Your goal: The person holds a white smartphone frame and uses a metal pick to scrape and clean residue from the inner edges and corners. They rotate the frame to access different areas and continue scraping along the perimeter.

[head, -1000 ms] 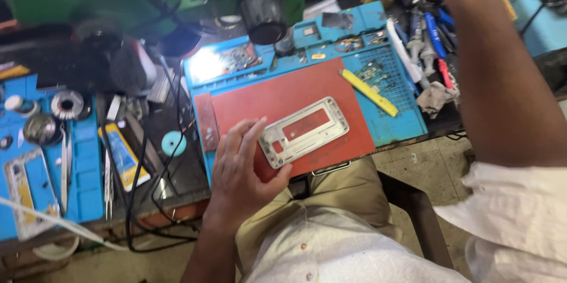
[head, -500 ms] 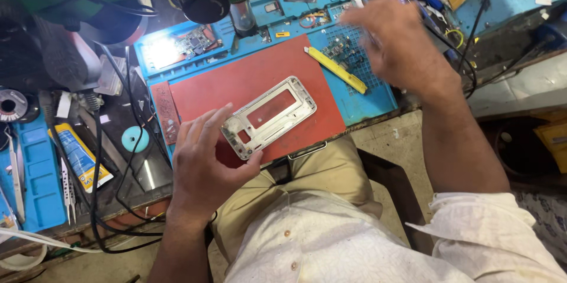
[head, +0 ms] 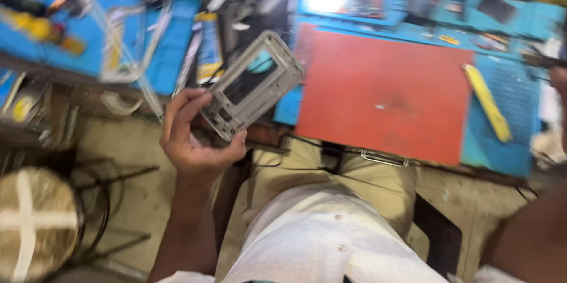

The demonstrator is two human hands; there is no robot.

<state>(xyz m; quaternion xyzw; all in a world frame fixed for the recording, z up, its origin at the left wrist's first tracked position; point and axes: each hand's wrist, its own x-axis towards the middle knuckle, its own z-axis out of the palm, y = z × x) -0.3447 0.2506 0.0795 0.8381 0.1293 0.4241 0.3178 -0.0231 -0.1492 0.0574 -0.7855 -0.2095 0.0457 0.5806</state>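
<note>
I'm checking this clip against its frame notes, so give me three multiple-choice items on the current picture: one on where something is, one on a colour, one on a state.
1. Where is the phone frame?
A. Flat on the red mat
B. In the left hand, lifted off the mat, left of it
C. On the person's lap

2. What colour is the long flat tool lying right of the red mat?
A. Yellow
B. Green
C. White

3. What is the state of the red mat?
A. Covered with parts
B. Rolled up
C. Lying flat, with nothing on it but faint marks

Answers:
1. B: the left hand grips the phone frame at its lower end, above the bench edge.
2. A: the flat tool on the blue work mat is yellow.
3. C: the red mat lies spread flat with no part on it.
</note>
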